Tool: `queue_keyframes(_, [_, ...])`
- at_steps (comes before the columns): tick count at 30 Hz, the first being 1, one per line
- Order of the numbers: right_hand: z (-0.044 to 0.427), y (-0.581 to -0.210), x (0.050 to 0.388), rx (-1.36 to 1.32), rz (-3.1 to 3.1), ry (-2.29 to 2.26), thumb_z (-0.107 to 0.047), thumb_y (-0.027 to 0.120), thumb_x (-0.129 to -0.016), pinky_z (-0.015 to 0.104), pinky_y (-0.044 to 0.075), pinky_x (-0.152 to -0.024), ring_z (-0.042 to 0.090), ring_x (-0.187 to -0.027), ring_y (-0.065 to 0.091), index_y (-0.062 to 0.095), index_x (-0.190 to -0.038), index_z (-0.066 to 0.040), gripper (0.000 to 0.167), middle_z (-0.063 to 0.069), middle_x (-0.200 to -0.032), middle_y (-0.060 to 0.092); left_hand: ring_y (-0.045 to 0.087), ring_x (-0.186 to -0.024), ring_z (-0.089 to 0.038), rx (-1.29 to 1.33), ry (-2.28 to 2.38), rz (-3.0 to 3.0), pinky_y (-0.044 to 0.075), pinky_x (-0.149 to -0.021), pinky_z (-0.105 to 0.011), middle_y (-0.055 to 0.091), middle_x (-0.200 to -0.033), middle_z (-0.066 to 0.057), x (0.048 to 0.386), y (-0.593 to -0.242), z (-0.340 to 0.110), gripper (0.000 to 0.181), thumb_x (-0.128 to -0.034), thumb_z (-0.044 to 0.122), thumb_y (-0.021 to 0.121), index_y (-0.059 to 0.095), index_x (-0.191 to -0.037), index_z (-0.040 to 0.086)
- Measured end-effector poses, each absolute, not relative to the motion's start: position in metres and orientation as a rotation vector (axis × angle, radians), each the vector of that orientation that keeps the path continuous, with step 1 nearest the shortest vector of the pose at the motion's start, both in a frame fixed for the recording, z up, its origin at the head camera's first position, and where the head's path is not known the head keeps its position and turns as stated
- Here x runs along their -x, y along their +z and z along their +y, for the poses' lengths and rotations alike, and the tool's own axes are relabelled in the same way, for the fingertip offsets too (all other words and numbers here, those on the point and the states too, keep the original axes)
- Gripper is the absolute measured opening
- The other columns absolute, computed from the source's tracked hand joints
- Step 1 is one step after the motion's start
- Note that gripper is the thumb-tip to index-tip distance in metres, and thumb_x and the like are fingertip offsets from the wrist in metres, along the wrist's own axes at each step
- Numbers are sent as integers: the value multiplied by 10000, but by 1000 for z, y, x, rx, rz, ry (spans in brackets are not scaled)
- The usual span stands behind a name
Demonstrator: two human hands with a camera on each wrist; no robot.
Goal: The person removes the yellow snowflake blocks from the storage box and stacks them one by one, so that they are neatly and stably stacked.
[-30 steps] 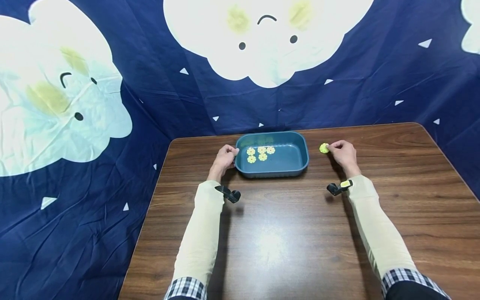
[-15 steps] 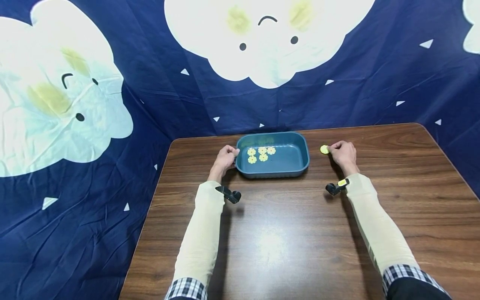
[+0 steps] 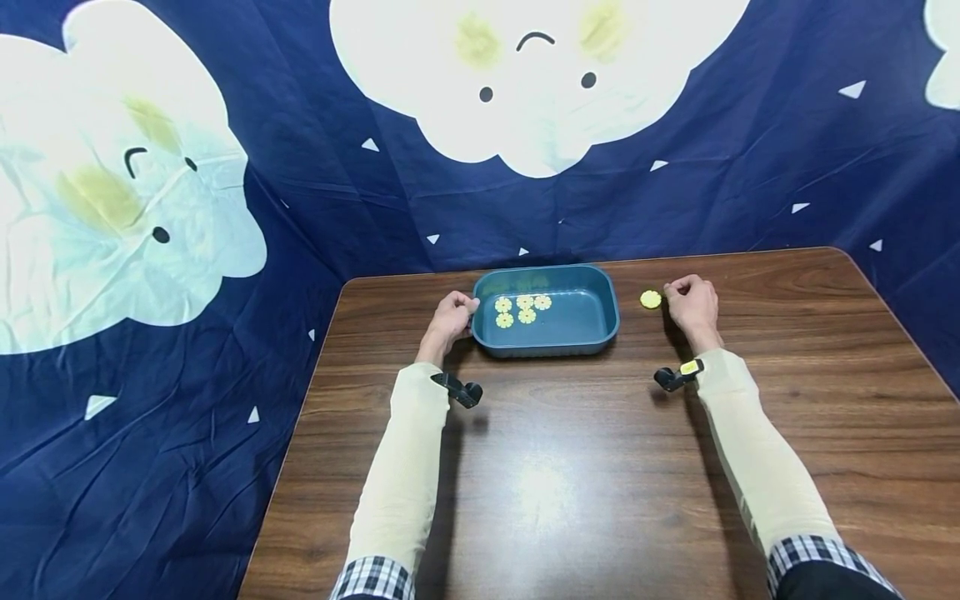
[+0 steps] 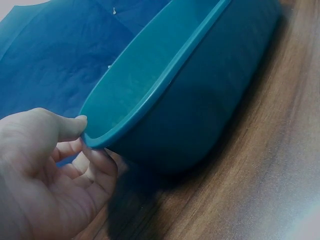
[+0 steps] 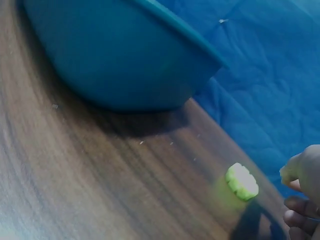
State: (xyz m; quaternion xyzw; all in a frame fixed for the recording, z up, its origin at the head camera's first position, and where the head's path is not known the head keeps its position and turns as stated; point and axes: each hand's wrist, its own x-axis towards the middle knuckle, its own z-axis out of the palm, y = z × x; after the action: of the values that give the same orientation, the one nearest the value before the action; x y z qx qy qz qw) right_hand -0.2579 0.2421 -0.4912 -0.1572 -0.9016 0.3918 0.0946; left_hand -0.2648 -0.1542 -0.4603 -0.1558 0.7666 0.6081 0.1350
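Observation:
My left hand (image 3: pixel 453 317) pinches the left end rim of a blue-green rectangular tub (image 3: pixel 573 339), thumb at the lip and curled fingers below, as the left wrist view shows. Inside the tub's left half lie several small yellow flower-shaped slices (image 3: pixel 527 316). One more scalloped slice (image 3: pixel 650 299) lies on the table to the right of the tub; in the right wrist view this slice (image 5: pixel 242 182) has a pale top and a green edge. Just to its right hovers my right hand (image 3: pixel 693 307), fingers loosely bent, apart from the slice and holding nothing.
The brown wood-grain table (image 3: pixel 562 467) carries the tub near its back edge. Behind and to the left hangs a dark blue cloth (image 3: pixel 315 167) printed with white clouds. A bright glare lies on the table's middle.
My right fingers have let go of the yellow-green slice and drawn slightly right and back from it; the slice now lies on the table. My left hand and the tub stay put.

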Motion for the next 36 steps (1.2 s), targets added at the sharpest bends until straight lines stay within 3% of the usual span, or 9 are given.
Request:
queue_keyframes(7, [238, -480, 257, 410, -2574, 1182, -214, 507, -929, 469, 367, -950, 371, -1067, 508, 631, -1054, 8, 284, 210, -1037, 591, 449, -678, -129, 449, 1769, 2220, 447, -627, -263, 447, -848, -21, 264, -461, -154, 167, -986, 217, 538, 457, -866, 132])
queue_keyframes(18, [217, -459, 252, 255, -2503, 1229, -226, 599, -911, 374, 366, -845, 303, -969, 510, 621, -1027, 13, 267, 156, -977, 551, 442, -684, -129, 440, 1770, 2227, 444, -662, -291, 442, -846, -25, 263, -461, -155, 176, -987, 223, 536, 456, -859, 133])
queue_keyframes(36, [179, -447, 255, 60, -2497, 1232, -188, 645, -892, 355, 401, -830, 287, -934, 534, 612, -1012, -9, 218, 172, -1019, 550, 436, -668, -123, 440, 1790, 2220, 432, -566, -225, 439, -840, -28, 264, -461, -155, 171, -985, 217, 539, 462, -860, 129])
